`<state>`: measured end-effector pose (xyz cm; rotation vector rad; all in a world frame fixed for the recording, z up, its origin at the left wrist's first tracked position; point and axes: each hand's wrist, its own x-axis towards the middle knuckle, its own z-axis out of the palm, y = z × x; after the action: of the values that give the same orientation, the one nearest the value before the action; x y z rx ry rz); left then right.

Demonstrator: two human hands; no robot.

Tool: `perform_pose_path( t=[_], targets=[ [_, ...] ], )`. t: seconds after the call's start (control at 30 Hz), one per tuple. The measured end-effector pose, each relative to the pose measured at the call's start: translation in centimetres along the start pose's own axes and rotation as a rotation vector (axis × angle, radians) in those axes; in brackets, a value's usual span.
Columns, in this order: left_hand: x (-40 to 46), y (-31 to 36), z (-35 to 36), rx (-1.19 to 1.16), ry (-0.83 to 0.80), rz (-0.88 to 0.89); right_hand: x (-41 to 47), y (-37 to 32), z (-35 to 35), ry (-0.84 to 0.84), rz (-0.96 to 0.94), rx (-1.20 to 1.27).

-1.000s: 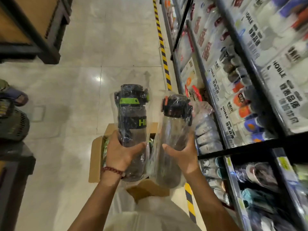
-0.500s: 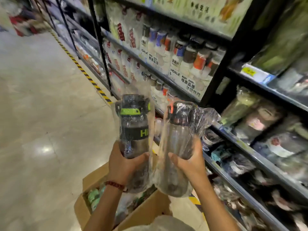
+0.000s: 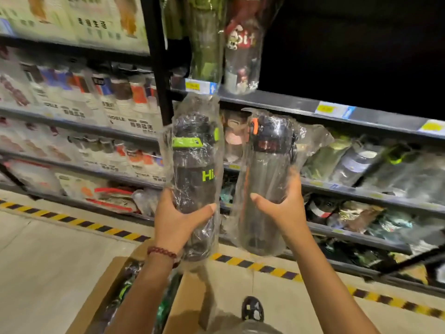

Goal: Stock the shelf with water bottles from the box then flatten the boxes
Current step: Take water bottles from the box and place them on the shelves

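- Two wrapped bottles stand upright side by side in the air, near the shelf, each held low on its body by one hand.
- The green bottle, dark with a green lid band and green "Hi" lettering, is on the left; the orange bottle, clear with an orange clip on a dark lid, is on the right. Their plastic bags nearly touch.
- The left hand grasps the green bottle, thumb across the near face, fingers wrapped behind. A red bead bracelet sits on that wrist.
- The right hand grasps the orange bottle the same way, thumb pointing left across the front.
- The open box lies on the floor below the left arm, with more wrapped bottles inside.
- A shoe shows near the bottom edge.
- Since half a second ago, the view has swung right to face the shelf squarely; both grips are unchanged, and the bottles now sit level with a middle shelf.
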<state>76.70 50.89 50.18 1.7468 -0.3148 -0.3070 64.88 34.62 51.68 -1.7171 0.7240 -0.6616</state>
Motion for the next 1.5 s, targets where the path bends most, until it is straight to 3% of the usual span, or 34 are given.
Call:
perform_pose_path(
  t=[0.33, 0.57, 0.93, 1.2, 1.43, 1.5],
  targets=[
    [6.5, 9.1, 12.6, -0.028, -0.179, 0.207, 8.1, -1.6, -10.3, 0.183, -0.15, -0.03],
    [13.4, 14.8, 20.8, -0.068, -0.215, 0.17, 17.8, -3.5, -15.8, 0.182, -0.2, 0.002],
    [20.2, 18.9, 27.0, -0.153, -0.291, 0.055, 28.7, -4.0, -19.3, 0.097, 0.048, 0.184],
    [26.2, 21.1, 28.7, -0.123, -0.37, 0.043, 33.9, -5.7, -19.7, 0.241, 0.111, 0.277],
    [31.2, 23.1, 31.3, -0.158, -0.397, -0.079, 37.5, -6.8, -19.4, 0.306, 0.213, 0.489],
    [34.5, 22.5, 32.9, -0.156, -0.411, -0.015, 38.6, -6.5, -19.3, 0.372, 0.21, 0.54]
  ],
)
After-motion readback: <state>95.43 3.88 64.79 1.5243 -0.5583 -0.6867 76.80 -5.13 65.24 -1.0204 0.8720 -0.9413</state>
